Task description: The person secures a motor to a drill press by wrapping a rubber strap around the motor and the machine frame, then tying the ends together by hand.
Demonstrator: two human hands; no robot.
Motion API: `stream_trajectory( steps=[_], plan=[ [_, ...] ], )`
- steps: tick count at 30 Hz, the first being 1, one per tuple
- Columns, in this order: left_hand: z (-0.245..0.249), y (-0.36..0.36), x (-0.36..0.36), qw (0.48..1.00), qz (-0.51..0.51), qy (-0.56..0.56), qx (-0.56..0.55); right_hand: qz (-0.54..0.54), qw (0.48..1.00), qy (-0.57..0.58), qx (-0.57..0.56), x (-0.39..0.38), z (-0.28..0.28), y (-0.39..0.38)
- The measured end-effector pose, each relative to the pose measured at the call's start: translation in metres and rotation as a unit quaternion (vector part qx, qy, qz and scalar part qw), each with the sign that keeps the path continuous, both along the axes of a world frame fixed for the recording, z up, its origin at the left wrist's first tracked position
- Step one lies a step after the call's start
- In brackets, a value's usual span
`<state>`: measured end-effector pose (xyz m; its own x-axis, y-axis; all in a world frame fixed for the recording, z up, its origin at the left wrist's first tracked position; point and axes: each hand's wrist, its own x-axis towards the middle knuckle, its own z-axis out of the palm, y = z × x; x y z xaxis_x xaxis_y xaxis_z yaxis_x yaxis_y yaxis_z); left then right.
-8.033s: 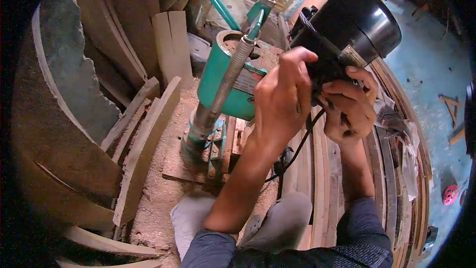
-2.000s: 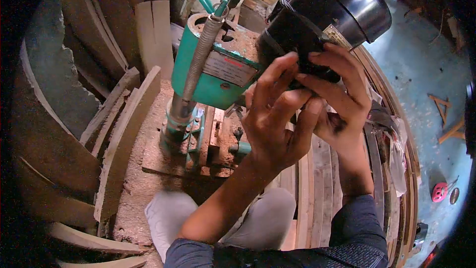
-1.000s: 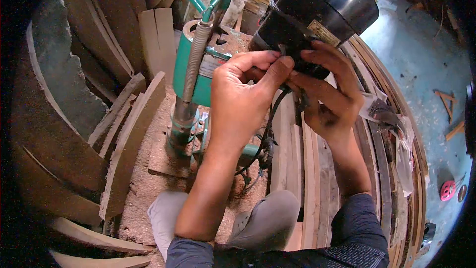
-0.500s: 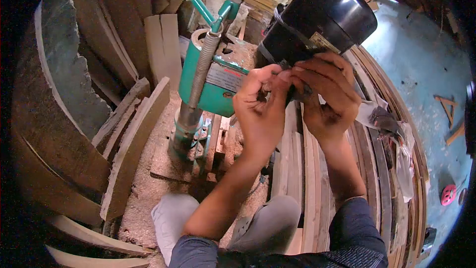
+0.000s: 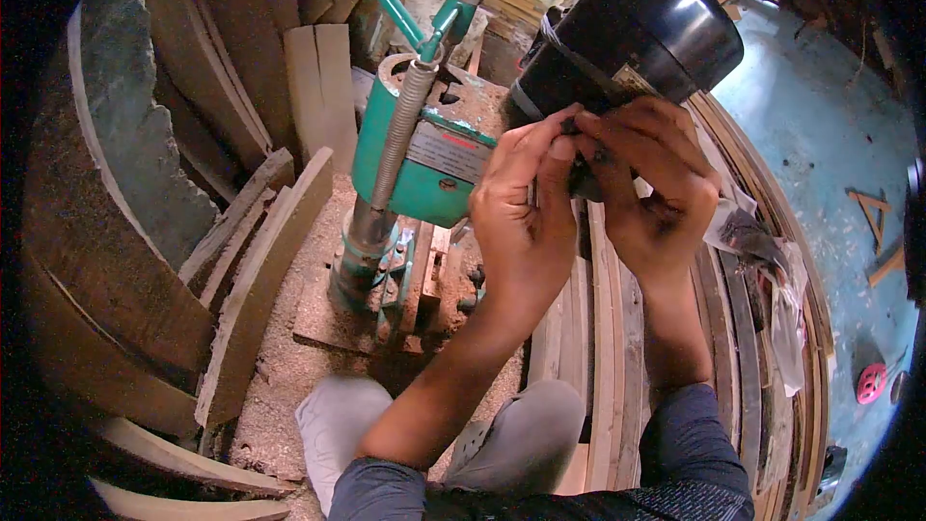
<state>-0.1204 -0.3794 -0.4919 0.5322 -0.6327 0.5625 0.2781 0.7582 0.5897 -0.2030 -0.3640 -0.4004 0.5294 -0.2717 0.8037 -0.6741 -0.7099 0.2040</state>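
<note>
My left hand (image 5: 526,203) is raised in front of the machine, its fingers pinched on a small dark piece (image 5: 571,125). Close beside it, my right hand (image 5: 661,183) has its fingertips bent in on the same dark part, which the fingers mostly cover. Just beyond both hands is a black motor (image 5: 656,19) with a strap round it. To the left of my left hand stands the green machine body (image 5: 424,159), with a label, a coiled spring (image 5: 400,135) and a green lever (image 5: 400,14).
Rough boards (image 5: 265,280) lean at the left. Long wooden strips (image 5: 612,328) lie under and right of my hands, with a plastic bag (image 5: 786,309) on them. Sawdust (image 5: 275,405) covers the machine's base area. A pink round object (image 5: 871,383) lies on the blue floor (image 5: 801,106).
Both hands have shifted slightly right and remain together at the dark piece. The machine and motor appear slightly further right in the view.
</note>
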Motion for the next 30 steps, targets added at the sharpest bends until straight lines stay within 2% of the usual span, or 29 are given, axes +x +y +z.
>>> stream_trajectory(
  steps=[1,3,5,7,8,10,11,14,16,20,23,26,28,30],
  plan=[
    [0.003,0.003,0.001,1.000,0.001,0.000,0.000,0.001,1.000,0.001,0.005,0.001,0.000,0.001],
    [0.006,0.010,-0.001,0.963,-0.191,0.187,0.018,0.006,1.000,-0.002,-0.004,-0.001,0.000,-0.003],
    [0.006,0.009,-0.003,0.957,-0.197,0.211,0.004,0.009,1.000,-0.006,-0.013,0.000,0.000,-0.003],
    [0.003,0.007,-0.005,0.951,-0.203,0.235,-0.010,-0.005,0.990,-0.130,0.058,0.007,-0.003,0.002],
    [0.001,0.006,-0.006,0.955,-0.192,0.226,-0.023,-0.006,0.990,-0.130,0.059,0.010,-0.004,0.004],
    [0.000,0.006,-0.008,0.958,-0.182,0.217,-0.037,0.027,0.956,-0.249,0.152,0.013,-0.004,0.007],
    [0.001,0.006,-0.009,0.960,-0.177,0.214,-0.024,0.026,0.956,-0.249,0.152,0.011,-0.004,0.006],
    [0.006,0.010,-0.009,0.962,-0.176,0.207,-0.008,0.023,0.974,-0.196,0.115,0.001,-0.002,-0.001],
    [0.006,0.010,-0.009,0.962,-0.181,0.203,-0.004,0.032,0.996,-0.086,0.022,-0.003,-0.001,-0.006],
    [0.003,0.007,-0.009,0.973,-0.161,0.165,0.015,0.013,0.994,-0.106,0.030,0.000,-0.002,-0.003],
    [0.004,0.008,-0.009,0.975,-0.143,0.169,0.018,-0.040,0.993,-0.102,0.032,0.007,0.000,0.005],
    [0.001,0.008,-0.012,0.970,-0.138,0.197,0.021,-0.058,0.996,-0.057,0.022,0.012,0.006,0.010],
    [0.000,0.007,-0.014,0.965,-0.149,0.213,0.027,-0.084,0.996,0.028,0.003,0.016,0.011,0.013],
    [0.001,0.004,-0.014,0.957,-0.156,0.245,-0.022,-0.101,0.993,0.064,0.001,0.021,0.017,0.017]
  ],
)
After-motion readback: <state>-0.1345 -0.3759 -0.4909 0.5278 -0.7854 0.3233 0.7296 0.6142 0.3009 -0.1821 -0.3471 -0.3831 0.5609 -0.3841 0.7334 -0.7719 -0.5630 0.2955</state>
